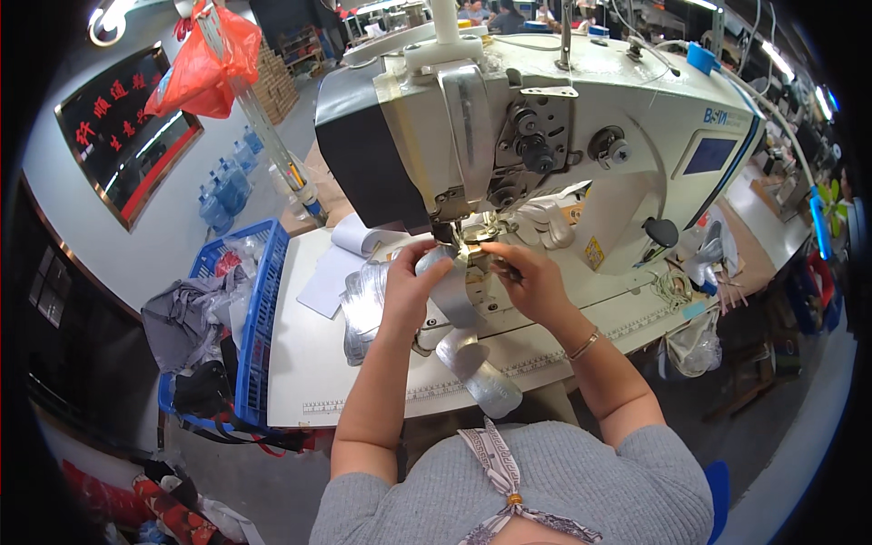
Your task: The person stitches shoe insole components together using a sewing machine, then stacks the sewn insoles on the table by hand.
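Note:
Under the needle area of a white industrial sewing machine [627,109], both my hands work close together. My left hand [413,282] is closed on the upper part of a shiny silver piece [451,295], its fingertips beside the presser foot. From there, linked silver pieces [490,386] hang down over the table's front edge. My right hand [530,283] is closed just right of the needle, index finger pointing at the lit sewing spot. Something small and dark shows within its fingers, too hidden to name. A stack of silver pieces [363,309] lies left of my left wrist.
An open notebook [331,282] lies on the table at left, beyond the stack. Pale cut pieces [545,222] sit behind the needle. A blue crate [259,345] with cloth and bags stands against the table's left side. A ruler strip [581,350] runs along the front edge.

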`<state>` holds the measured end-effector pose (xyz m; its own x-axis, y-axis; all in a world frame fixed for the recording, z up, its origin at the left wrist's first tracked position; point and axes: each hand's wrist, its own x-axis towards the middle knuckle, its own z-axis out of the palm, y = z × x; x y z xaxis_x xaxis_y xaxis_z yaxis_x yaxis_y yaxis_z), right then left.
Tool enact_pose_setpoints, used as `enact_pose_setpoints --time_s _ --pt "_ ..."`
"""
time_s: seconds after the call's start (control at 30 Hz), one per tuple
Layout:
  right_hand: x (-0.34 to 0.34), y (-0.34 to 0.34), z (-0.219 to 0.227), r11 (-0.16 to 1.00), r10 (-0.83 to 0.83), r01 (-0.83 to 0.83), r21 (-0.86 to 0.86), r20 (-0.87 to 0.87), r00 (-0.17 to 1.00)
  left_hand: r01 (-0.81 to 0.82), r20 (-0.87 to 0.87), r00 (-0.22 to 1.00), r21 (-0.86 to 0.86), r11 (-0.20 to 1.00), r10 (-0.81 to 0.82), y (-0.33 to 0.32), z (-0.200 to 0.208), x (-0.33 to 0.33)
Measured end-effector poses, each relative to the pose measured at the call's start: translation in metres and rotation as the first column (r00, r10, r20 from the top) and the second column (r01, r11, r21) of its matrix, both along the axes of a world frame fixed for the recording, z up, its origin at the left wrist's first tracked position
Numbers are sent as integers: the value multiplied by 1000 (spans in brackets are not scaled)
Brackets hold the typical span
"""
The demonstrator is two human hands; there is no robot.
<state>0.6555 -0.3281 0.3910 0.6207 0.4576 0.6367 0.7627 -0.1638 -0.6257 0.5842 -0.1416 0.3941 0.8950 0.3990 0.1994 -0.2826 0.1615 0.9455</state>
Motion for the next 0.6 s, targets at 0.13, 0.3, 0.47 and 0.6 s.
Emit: enact_pose_setpoints --time_s 0.13,0.3,0.47,0.6 --pt "12 8 -1 997 75 -73 -23 104 992 -28 22 999 -88 996 30 -18 -22 -15" --pt "13 4 4 993 106 -101 -55 83 991 -99 61 993 35 994 97 -52 -34 -29" --pt "16 3 12 978 162 -156 -141 31 986 -126 126 985 48 991 119 -62 -45 -24" --pt "17 4 10 978 167 -154 -140 83 982 -10 14 1000 -87 996 12 -47 -39 -19"
